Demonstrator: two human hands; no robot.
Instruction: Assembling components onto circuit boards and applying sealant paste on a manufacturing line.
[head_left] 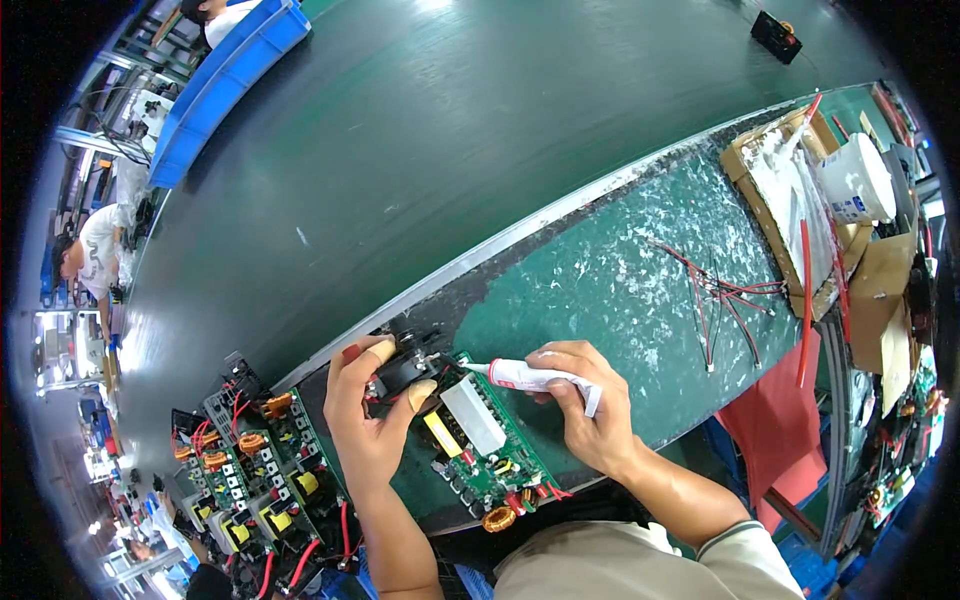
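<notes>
My left hand [362, 425], with tan covers on some fingertips, grips a black rounded part [402, 370] at the far end of a green circuit board [515, 462]. Whether that part is fixed to the board, I cannot tell. A white squeeze tube with red marks [520, 376] lies in my right hand [597, 415], fingers closed round it. Its narrow nozzle points left, at the board's far end beside the black part. On the board sit a light grey block [473, 415], a yellow component [441, 435] and a copper coil [498, 518] at the near edge.
Several assembled circuit boards [245, 470] crowd the left. Red and black wires [722, 290] lie on the stained green bench [600, 270]. Cardboard trays and a white tub [857, 180] stand far right. Beyond a metal edge runs a dark belt [400, 170] with a blue bin [220, 90]. People work at far left.
</notes>
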